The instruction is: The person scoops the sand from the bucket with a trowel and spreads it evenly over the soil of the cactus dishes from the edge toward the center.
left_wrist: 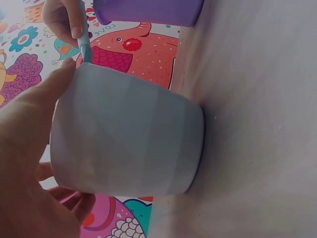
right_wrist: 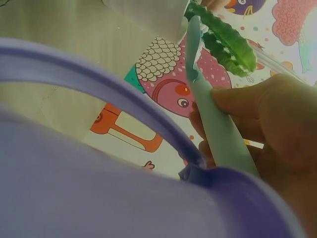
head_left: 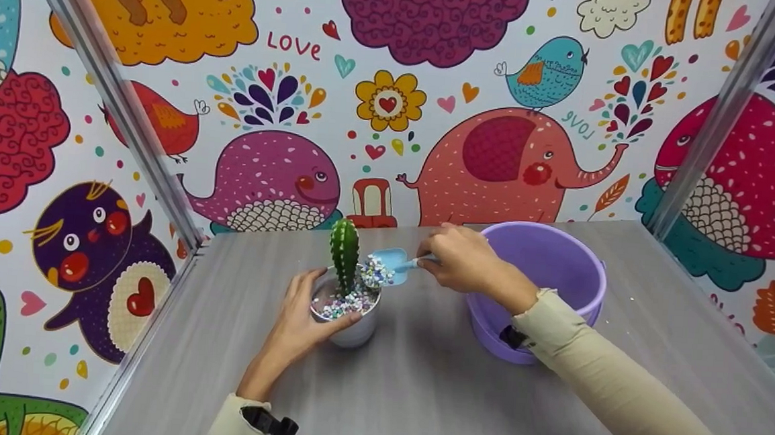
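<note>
A small white pot (head_left: 352, 330) (left_wrist: 129, 139) stands on the grey table (head_left: 417, 394) with a green cactus (head_left: 344, 254) (right_wrist: 223, 37) in it and coloured pebbles around the stem. My left hand (head_left: 300, 320) (left_wrist: 29, 163) grips the pot, thumb on the near rim. My right hand (head_left: 463, 259) (right_wrist: 267, 129) holds a light blue scoop (head_left: 390, 266) (right_wrist: 218, 129) by its handle. The scoop's blade carries pebbles and tips over the pot's far rim beside the cactus.
A purple bucket (head_left: 545, 281) (right_wrist: 99, 188) (left_wrist: 148, 11) stands on the table just right of the pot, under my right wrist. Walls with cartoon animal prints and metal frame posts (head_left: 119, 100) close in the table at the back and both sides.
</note>
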The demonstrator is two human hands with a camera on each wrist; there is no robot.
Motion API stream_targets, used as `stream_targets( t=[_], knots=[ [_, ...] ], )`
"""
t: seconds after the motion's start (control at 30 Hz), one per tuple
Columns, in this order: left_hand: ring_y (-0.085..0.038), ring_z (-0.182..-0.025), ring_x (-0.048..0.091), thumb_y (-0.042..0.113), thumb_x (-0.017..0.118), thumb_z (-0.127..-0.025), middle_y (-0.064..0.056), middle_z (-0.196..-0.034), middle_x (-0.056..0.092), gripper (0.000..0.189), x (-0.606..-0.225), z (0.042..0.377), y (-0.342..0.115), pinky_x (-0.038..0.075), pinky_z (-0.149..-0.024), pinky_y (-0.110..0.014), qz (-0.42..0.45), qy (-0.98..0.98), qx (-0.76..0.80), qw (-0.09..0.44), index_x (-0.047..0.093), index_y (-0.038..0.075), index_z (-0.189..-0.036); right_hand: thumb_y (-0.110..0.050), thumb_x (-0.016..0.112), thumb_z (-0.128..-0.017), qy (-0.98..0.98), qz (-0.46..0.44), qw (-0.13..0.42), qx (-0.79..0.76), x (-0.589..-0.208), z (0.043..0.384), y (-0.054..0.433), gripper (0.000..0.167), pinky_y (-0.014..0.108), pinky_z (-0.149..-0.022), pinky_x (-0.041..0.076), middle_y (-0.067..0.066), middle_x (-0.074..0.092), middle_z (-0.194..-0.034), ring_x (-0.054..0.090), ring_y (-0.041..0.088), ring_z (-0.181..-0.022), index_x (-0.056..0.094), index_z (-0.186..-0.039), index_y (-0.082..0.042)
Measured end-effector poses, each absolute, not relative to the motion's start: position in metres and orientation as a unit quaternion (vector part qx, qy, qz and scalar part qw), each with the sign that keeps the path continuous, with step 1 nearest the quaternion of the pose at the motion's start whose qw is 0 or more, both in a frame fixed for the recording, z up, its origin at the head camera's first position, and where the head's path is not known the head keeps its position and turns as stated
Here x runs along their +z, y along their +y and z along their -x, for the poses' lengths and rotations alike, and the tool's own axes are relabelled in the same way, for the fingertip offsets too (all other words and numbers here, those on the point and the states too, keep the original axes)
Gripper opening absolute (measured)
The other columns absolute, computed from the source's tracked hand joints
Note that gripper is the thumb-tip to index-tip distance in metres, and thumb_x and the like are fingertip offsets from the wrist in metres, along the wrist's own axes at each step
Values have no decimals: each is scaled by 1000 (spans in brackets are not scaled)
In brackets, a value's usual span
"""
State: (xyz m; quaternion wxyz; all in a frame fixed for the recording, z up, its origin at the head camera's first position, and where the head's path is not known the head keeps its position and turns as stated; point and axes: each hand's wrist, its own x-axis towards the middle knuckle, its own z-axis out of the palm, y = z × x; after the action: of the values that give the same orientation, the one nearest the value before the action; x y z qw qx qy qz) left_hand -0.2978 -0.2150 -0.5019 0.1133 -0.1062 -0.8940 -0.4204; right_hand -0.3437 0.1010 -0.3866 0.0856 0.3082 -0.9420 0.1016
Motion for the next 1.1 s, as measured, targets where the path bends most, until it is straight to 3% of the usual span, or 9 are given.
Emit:
stream_targets(
  t=[0.3, 0.53, 0.77, 1.1],
  knots=[
    [-37, -152, 44, 59, 96, -74, -12, -163, 45, 109, -503, 302, -217, 39, -124, -67, 111, -885, -436, 121, 45, 19, -161, -19, 81, -98, -939, -312, 123, 79, -388, 342, 98, 14, 43, -83, 59, 2, 81, -108, 64, 24, -94, 86, -109, -14],
    [-36, -153, 45, 57, 97, -74, -11, -163, 45, 110, -501, 302, -224, 39, -124, -66, 110, -877, -459, 90, 43, 20, -163, -20, 80, -98, -935, -316, 147, 72, -389, 341, 98, 12, 43, -77, 58, 3, 80, -104, 65, 26, -91, 85, -107, -14],
    [-36, -154, 46, 51, 97, -77, -11, -165, 47, 108, -503, 303, -234, 37, -125, -67, 122, -869, -474, 72, 41, 22, -164, -20, 80, -98, -934, -313, 154, 76, -390, 342, 96, 12, 44, -80, 58, 4, 80, -106, 66, 27, -95, 85, -107, -13],
    [-43, -161, 29, 61, 94, -76, -15, -172, 29, 116, -503, 298, -215, 33, -126, -73, 113, -890, -431, 95, 35, 20, -168, -21, 84, -96, -940, -301, 145, 73, -390, 339, 92, 16, 39, -79, 56, 4, 80, -108, 64, 25, -96, 85, -110, -13]
  ],
)
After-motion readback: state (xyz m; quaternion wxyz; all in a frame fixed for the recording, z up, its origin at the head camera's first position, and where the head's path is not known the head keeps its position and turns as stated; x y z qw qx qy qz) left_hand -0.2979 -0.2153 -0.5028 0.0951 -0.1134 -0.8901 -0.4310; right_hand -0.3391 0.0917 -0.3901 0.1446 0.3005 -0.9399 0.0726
